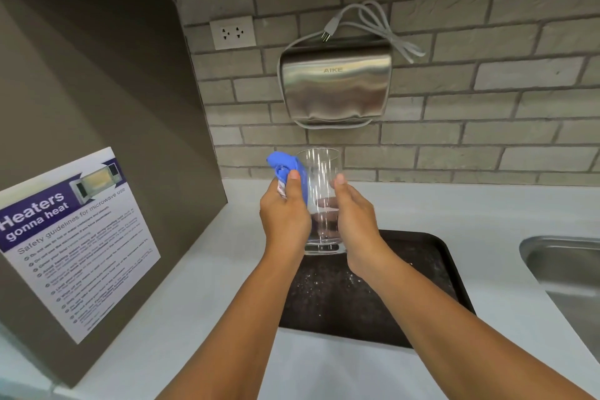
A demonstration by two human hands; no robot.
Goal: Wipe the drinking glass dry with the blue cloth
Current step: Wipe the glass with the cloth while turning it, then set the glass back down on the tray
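I see my left hand closed around a bunched blue cloth, thumb up along the cloth and pressing it against the left side of the drinking glass. A small white tag with red print pokes out of the cloth just beside the thumb. My right hand is curled around the right side of the glass, thumb up against its wall and fingers wrapped behind, so both hands grip it between them. The glass is upright, held in the air above the dark tray that lies on the pale desk. The glass is clear; through its lower half I see only my fingers, and I cannot tell whether any water remains inside. The tray carries scattered pale specks or droplets on its black surface and nothing else that I can make out.

At the right edge of the desk sits a steel sink; I cannot see into its basin from here. On the brick wall behind hangs a metal hand dryer with its cord looped on top, unplugged, and a white wall socket to its left. A microwave safety poster is fixed to the brown panel on the left.
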